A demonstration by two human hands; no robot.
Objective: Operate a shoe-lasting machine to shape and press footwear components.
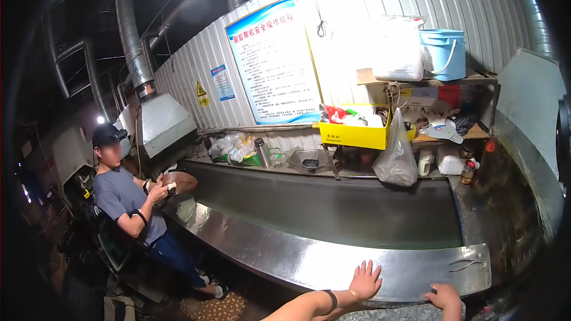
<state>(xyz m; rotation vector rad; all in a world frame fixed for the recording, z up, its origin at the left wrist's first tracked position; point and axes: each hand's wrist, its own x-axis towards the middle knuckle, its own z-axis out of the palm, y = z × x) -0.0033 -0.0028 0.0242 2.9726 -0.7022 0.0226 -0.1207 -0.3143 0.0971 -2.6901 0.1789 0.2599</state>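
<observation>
Steel ledge (262,245) has L hand (365,282) flat, grip apart, R hand (445,298) at near edge (405,301) (can't tell grip), gap btwn.

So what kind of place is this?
Probably a factory or workshop: a fat silver duct rises from a big metal hood, a yellow warning sign hangs on the wall, and there's a long shiny metal ledge.

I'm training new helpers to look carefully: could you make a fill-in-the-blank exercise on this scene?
1. Behind the left hand, the forearm wears a ____ band.
2. The thin tool on the metal strip lies nearer the ____ hand.
3. The box beside the hanging bag is ____.
4. The bucket is light ____.

Missing words: black; right; yellow; blue.
</observation>
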